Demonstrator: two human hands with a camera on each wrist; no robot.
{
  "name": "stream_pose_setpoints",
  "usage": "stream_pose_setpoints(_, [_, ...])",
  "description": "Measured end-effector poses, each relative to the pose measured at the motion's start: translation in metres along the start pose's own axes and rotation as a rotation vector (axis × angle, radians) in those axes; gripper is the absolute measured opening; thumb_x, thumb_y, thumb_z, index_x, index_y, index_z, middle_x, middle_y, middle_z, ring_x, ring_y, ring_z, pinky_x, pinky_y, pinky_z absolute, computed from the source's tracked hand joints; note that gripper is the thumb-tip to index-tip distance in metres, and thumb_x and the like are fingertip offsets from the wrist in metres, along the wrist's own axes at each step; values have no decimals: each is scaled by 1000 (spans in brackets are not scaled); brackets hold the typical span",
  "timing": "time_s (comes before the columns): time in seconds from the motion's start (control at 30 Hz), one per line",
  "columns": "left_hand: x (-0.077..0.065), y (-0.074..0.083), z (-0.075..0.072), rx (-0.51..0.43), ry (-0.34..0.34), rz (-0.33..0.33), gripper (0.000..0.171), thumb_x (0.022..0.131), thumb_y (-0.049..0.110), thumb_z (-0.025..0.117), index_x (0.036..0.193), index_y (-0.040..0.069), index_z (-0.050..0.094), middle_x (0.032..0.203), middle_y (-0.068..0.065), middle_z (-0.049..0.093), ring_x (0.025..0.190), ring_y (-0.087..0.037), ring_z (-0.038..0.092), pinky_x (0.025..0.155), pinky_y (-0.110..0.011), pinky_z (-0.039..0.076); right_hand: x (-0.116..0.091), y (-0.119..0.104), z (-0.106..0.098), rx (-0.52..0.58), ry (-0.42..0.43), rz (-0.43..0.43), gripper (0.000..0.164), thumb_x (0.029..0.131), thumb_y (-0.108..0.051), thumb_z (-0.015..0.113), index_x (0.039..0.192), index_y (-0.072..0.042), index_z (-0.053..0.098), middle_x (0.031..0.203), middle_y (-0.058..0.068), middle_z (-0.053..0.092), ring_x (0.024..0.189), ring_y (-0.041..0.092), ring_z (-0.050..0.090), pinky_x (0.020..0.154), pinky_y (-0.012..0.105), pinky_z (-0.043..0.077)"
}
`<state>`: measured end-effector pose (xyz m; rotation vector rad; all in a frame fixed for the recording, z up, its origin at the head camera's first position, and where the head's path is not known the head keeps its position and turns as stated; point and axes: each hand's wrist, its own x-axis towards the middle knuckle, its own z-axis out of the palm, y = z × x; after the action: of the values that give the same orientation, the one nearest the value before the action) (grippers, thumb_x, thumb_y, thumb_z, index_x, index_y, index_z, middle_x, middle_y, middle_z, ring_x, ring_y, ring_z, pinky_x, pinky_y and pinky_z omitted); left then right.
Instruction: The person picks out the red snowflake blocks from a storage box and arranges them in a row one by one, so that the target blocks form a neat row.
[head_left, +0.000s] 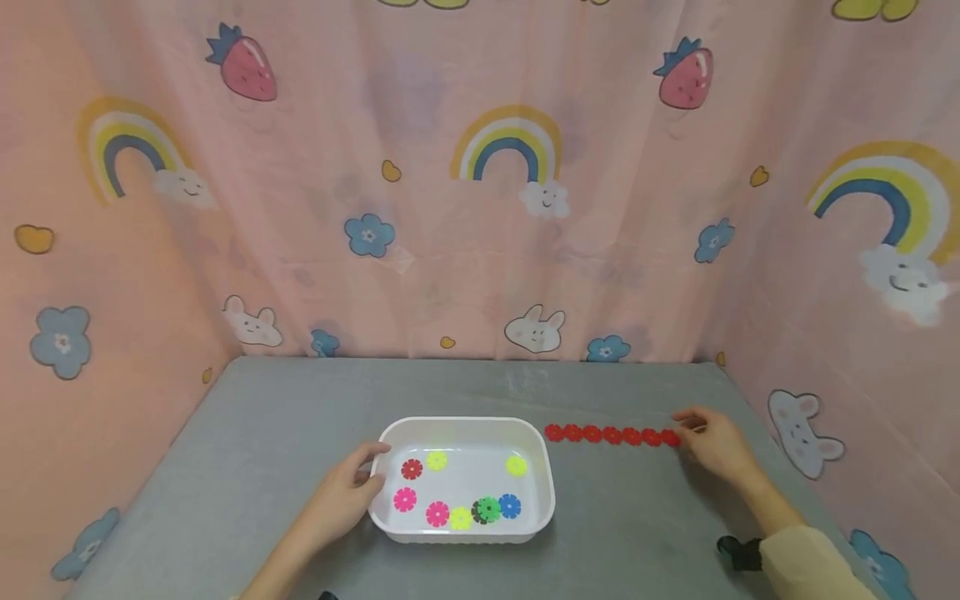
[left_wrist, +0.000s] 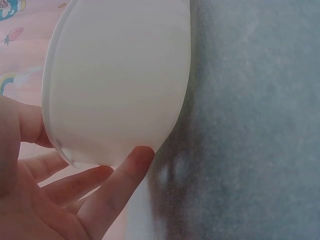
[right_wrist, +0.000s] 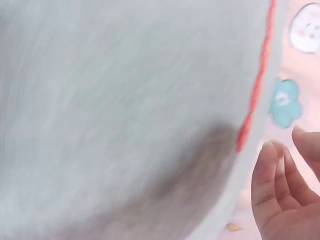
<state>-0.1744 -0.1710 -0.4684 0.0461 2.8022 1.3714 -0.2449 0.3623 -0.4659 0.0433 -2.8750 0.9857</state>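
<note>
A white plastic tray [head_left: 465, 538] stands in front of me with several notched flower-shaped discs inside: a red disc [head_left: 412, 469], pink discs [head_left: 405, 499], yellow discs [head_left: 516, 465], a green disc [head_left: 489, 509] partly over a dark one, and a blue disc [head_left: 510, 506]. My left hand [head_left: 341, 496] holds the tray by its left side, fingers at the rim and outer wall [left_wrist: 115, 85]. To the right of the tray, a straight row of red flower discs [head_left: 612, 435] lies on the table. At its right end is my right hand [head_left: 712, 442], thumb and fingers apart, with nothing seen between them.
The grey table [head_left: 615, 517] ends at the back against a pink patterned curtain [head_left: 465, 283], which also hangs along both sides. A small black object [head_left: 740, 552] shows beside the right sleeve [head_left: 810, 562].
</note>
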Motion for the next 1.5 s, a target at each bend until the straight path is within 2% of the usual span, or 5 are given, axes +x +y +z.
stream_pose_setpoints(0.17, [0, -3, -2, 3, 8, 2, 36, 97, 11, 63, 133, 14, 61, 138, -21, 60, 115, -44, 64, 91, -57, 55, -4, -25, 4, 25, 6, -56, 28, 100, -13, 62, 120, 7, 65, 108, 22, 68, 89, 31, 66, 62, 30, 54])
stream_pose_setpoints(0.3, [0, -5, -2, 8, 5, 2, 37, 97, 11, 63, 133, 14, 61, 138, -21, 60, 115, -43, 64, 91, -57, 55, -9, -43, 11, 73, -5, -48, 29, 101, -15, 61, 122, 5, 65, 111, 20, 68, 88, 26, 65, 65, 28, 55])
stream_pose_setpoints(0.7, [1, -5, -1, 24, -1, -18, 37, 97, 13, 64, 134, 14, 61, 138, -21, 60, 116, -43, 64, 91, -57, 55, -22, -104, 34, 181, -37, -76, 26, 100, -18, 66, 120, -1, 68, 112, 13, 69, 92, 24, 65, 72, 27, 58])
stream_pose_setpoints(1.13, [3, -2, 0, 31, -9, -18, 38, 97, 15, 64, 135, 15, 61, 140, -20, 59, 116, -41, 64, 89, -56, 56, -31, -172, 72, 202, -69, -115, 24, 95, -17, 71, 117, -8, 70, 107, 5, 69, 91, 21, 62, 74, 29, 58])
stream_pose_setpoints(1.5, [2, -2, 1, 4, -3, -1, 37, 97, 12, 63, 134, 13, 61, 140, -21, 58, 117, -44, 64, 90, -56, 56, -38, -213, 107, 324, -108, -208, 18, 94, -16, 72, 111, -10, 72, 97, -2, 68, 85, 16, 61, 71, 26, 56])
